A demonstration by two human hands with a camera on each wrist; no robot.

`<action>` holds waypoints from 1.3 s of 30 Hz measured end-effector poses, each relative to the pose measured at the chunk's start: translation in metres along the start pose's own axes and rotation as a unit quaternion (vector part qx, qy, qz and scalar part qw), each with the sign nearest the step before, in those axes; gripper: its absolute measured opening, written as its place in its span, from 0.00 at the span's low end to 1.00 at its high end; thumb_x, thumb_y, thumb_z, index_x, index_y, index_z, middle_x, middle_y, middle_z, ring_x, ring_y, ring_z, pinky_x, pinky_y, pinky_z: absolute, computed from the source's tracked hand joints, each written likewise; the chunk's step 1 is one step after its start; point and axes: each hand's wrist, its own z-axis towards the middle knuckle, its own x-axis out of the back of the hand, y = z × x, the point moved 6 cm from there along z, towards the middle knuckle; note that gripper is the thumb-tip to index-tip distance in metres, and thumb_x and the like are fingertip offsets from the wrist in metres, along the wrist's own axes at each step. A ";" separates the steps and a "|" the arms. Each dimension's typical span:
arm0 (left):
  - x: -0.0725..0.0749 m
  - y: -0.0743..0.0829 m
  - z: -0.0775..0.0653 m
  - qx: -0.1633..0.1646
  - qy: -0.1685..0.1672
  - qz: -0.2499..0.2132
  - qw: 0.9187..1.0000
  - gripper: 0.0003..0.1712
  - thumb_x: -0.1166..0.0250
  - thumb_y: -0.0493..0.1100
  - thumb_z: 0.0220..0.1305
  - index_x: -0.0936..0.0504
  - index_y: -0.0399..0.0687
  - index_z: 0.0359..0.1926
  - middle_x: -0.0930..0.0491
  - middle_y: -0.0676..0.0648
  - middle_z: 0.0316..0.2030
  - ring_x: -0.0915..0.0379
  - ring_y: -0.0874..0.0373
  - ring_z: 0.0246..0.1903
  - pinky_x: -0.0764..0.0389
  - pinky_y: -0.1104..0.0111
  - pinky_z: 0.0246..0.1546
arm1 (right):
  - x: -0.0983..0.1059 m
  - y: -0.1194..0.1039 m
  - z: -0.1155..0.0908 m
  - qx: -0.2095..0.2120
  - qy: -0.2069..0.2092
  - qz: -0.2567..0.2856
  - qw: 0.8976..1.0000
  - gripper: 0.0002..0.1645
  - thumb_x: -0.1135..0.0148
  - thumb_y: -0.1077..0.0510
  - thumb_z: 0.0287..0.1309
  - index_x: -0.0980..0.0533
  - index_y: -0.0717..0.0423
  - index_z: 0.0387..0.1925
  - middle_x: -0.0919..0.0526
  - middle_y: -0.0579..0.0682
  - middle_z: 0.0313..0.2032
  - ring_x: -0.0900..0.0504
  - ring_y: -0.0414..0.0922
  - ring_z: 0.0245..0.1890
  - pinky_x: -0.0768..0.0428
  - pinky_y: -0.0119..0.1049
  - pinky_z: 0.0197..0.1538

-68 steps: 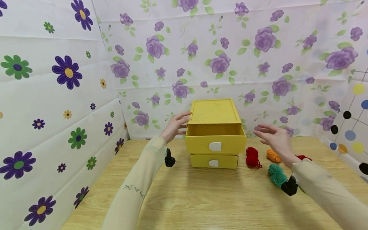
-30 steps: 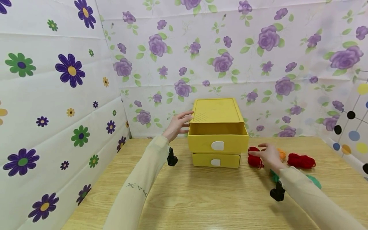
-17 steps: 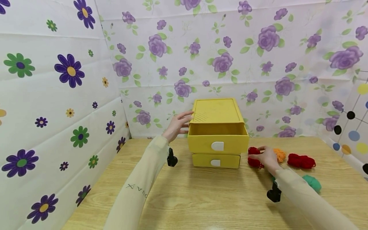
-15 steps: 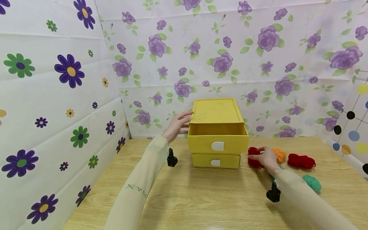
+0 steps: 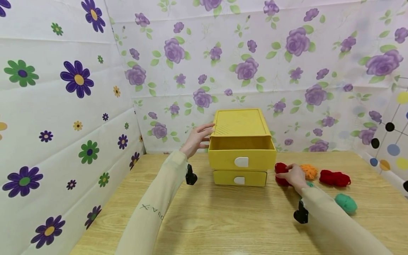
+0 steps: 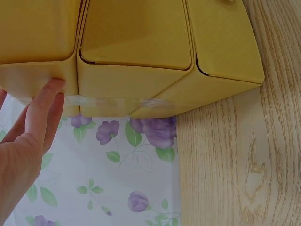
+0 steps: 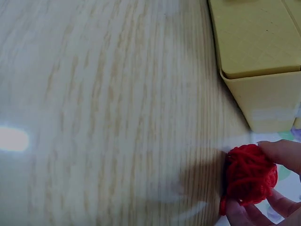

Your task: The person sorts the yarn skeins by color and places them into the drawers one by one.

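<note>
A yellow drawer box (image 5: 240, 122) stands at the back of the table, its upper drawer (image 5: 223, 160) pulled out and its lower drawer (image 5: 223, 178) pushed in. My left hand (image 5: 195, 141) rests with extended fingers against the box's left side; the left wrist view shows its fingertips on the yellow wall (image 6: 131, 82). To the right of the box, my right hand (image 5: 294, 176) pinches a ball of red yarn (image 5: 280, 173) between thumb and fingers. In the right wrist view the red yarn (image 7: 249, 174) sits low over the wooden surface, close to the box's corner.
Beyond the right hand lie an orange yarn ball (image 5: 308, 171) and a second red skein (image 5: 334, 178). A green ball (image 5: 346, 203) is nearer the right forearm, and another green one (image 5: 310, 184) is mostly hidden behind the hand. Flowered sheets (image 5: 178, 81) hang behind the table (image 5: 204, 216).
My right hand has come down and left from above the yarn to the red ball beside the box, and its fingers have closed on it. The left hand keeps its place on the box.
</note>
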 end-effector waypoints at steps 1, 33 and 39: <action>0.000 0.000 0.000 0.001 0.000 -0.001 1.000 0.23 0.42 0.46 0.64 0.29 0.53 0.60 0.32 0.48 0.54 0.28 0.46 0.43 0.24 0.57 0.38 | 0.000 -0.001 0.000 0.001 -0.001 -0.003 1.000 0.34 0.34 0.56 0.48 0.38 0.76 0.48 0.35 0.72 0.48 0.39 0.67 0.49 0.36 0.55 0.50; 0.001 0.002 -0.003 0.006 0.000 0.000 1.000 0.23 0.43 0.46 0.64 0.30 0.53 0.61 0.33 0.47 0.56 0.29 0.45 0.44 0.24 0.57 0.39 | 0.043 -0.045 -0.004 0.043 -0.077 0.112 0.990 0.31 0.41 0.59 0.56 0.40 0.71 0.56 0.30 0.68 0.47 0.23 0.48 0.32 0.23 0.37 0.28; -0.001 0.002 -0.002 0.007 0.002 0.003 1.000 0.23 0.43 0.46 0.64 0.30 0.53 0.61 0.33 0.47 0.55 0.30 0.43 0.45 0.24 0.57 0.39 | 0.057 -0.055 -0.004 0.083 -0.064 0.090 0.990 0.30 0.39 0.61 0.54 0.37 0.73 0.54 0.32 0.72 0.48 0.23 0.55 0.38 0.22 0.38 0.36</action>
